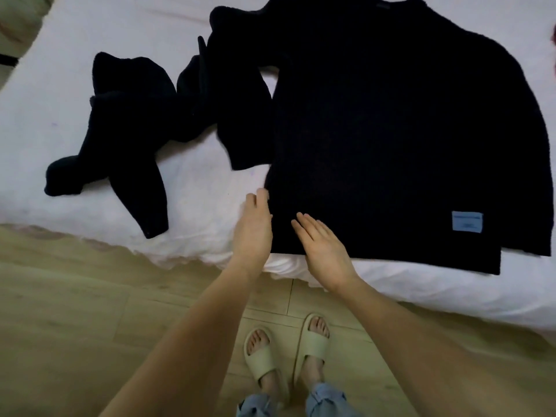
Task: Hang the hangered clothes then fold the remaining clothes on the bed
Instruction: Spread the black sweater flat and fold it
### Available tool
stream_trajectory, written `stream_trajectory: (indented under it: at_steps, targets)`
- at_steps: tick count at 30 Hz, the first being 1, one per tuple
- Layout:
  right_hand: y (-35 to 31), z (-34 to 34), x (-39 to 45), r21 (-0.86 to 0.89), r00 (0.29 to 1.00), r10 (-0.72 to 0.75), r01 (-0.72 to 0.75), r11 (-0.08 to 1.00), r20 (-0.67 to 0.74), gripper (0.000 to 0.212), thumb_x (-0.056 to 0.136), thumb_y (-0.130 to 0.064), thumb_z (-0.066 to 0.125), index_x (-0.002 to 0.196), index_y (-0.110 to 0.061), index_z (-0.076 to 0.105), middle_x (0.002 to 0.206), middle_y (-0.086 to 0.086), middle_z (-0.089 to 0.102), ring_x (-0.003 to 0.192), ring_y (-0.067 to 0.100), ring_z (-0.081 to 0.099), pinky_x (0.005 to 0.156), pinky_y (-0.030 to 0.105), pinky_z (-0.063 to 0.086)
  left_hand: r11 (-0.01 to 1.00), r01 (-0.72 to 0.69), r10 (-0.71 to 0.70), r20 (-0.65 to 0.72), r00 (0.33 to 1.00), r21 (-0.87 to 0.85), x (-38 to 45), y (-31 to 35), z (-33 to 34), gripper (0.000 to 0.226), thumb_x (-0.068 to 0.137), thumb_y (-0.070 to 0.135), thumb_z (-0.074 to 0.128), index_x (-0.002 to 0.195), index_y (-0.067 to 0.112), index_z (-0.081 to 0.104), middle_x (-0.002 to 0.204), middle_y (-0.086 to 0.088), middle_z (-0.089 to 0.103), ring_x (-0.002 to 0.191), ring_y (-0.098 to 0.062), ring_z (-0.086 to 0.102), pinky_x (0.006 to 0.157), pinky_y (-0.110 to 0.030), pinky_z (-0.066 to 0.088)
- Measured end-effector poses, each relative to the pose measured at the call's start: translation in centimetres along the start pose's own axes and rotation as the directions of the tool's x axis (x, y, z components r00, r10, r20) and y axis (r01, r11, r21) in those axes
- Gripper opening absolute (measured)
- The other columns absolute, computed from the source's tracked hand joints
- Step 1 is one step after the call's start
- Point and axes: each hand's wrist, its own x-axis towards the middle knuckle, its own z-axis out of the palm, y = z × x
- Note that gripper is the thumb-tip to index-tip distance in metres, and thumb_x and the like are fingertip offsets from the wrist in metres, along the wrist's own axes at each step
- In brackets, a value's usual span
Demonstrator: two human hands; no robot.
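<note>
A black sweater (391, 130) (blue patch near its hem) lies flat on the white bed (75, 85). The left hand (254, 224) touches its lower side edge, the right hand (322, 248) hovers over the hem; fingers straight, together. A crumpled dark garment (120, 130) lies beside the sweater.

Single head-worn view, looking steeply down from close above: bed (186, 188) edge across the far half, floor (75, 311) nearest the wearer.

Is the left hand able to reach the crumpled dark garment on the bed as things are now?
Probably yes. The left hand is open at the sweater's edge, and only bare white bed lies between it and the crumpled garment.
</note>
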Motion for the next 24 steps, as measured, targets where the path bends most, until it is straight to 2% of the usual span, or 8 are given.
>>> stream_trajectory:
  at_steps: [3,5,8,12,16,18,21,24]
  targets:
    - [1.1,-0.2,-0.6,0.032,0.997,-0.054,0.053,0.998,0.059,0.077,0.084,0.012,0.05,0.152,-0.013,0.023,0.16,0.003,0.015,0.148,0.015,0.013,0.114,0.023,-0.005,0.901,-0.167,0.12,0.139,0.983,0.4,0.2,0.1,0.6,0.038,0.092,0.007,0.052,0.126,0.015,0.04,0.143,-0.012,0.032,0.111,-0.026,0.049,0.08,-0.032,0.045]
    - [2.6,-0.8,-1.8,0.037,0.995,-0.037,0.034,0.999,0.089,0.074,0.086,0.008,0.053,0.151,-0.014,0.025,0.16,0.001,0.016,0.147,0.014,0.014,0.113,0.021,-0.005,0.785,-0.226,0.176,0.143,0.974,0.577,0.2,1.1,0.9,0.037,0.093,0.01,0.052,0.128,0.013,0.041,0.158,-0.018,0.007,0.141,-0.033,0.023,0.102,-0.036,0.035]
    - [4.9,-1.6,-4.0,0.033,0.998,0.052,-0.053,0.998,0.046,0.065,0.084,0.0,0.062,0.145,-0.011,0.041,0.155,0.004,0.031,0.144,0.018,0.028,0.114,0.025,0.005,0.737,-0.43,0.41,0.161,0.898,0.522,-0.8,4.0,1.8,0.044,0.094,0.018,0.054,0.136,0.012,0.043,0.16,-0.018,0.003,0.148,-0.034,0.003,0.116,-0.044,0.018]
    - [10.4,-3.4,-9.2,0.013,0.955,0.296,-0.296,0.955,0.0,0.055,0.089,-0.005,0.054,0.142,-0.013,0.044,0.153,0.004,0.035,0.144,0.017,0.028,0.117,0.031,0.004,0.584,-0.712,0.528,0.484,0.698,0.391,-2.9,11.0,5.2,0.053,0.1,0.033,0.042,0.148,0.013,0.03,0.161,-0.011,0.009,0.149,-0.027,-0.004,0.119,-0.041,-0.001]
    - [18.0,-4.5,-14.9,-0.001,0.824,0.56,-0.562,0.827,-0.09,0.061,0.086,-0.01,0.062,0.144,-0.011,0.042,0.152,0.013,0.036,0.143,0.027,0.029,0.118,0.042,0.014,0.532,-0.767,0.56,0.53,0.637,0.359,-3.2,16.5,9.6,0.058,0.099,0.034,0.046,0.15,0.015,0.025,0.161,-0.008,0.013,0.149,-0.025,0.001,0.12,-0.039,0.002]
    - [21.5,-4.8,-16.8,0.148,0.76,0.645,-0.632,0.761,-0.072,0.064,0.088,-0.011,0.062,0.147,-0.01,0.035,0.154,0.014,0.03,0.143,0.029,0.027,0.116,0.041,0.025,0.495,-0.792,0.58,0.543,0.608,0.358,-3.1,18.9,12.3,0.06,0.098,0.031,0.048,0.151,0.015,0.023,0.16,-0.009,0.013,0.149,-0.026,0.003,0.12,-0.039,0.003]
    - [24.5,-4.9,-17.6,0.408,0.729,0.679,-0.597,0.691,-0.084,0.064,0.09,-0.007,0.059,0.148,-0.012,0.032,0.155,0.008,0.026,0.142,0.021,0.026,0.113,0.036,0.032,0.478,-0.796,0.575,0.554,0.603,0.37,-2.7,21.2,15.8,0.063,0.098,0.027,0.047,0.152,0.016,0.017,0.16,-0.009,0.012,0.148,-0.026,0.007,0.12,-0.04,0.006]
    - [26.4,-4.5,-17.2,0.606,0.618,0.768,-0.549,0.576,-0.169,0.057,0.086,-0.003,0.061,0.139,-0.013,0.043,0.141,0.006,0.042,0.128,0.021,0.044,0.107,0.037,0.041,0.493,-0.787,0.603,0.506,0.617,0.371,-2.0,22.6,18.1,0.058,0.098,0.025,0.048,0.151,0.018,0.025,0.155,-0.006,0.027,0.143,-0.026,0.023,0.117,-0.039,0.019]
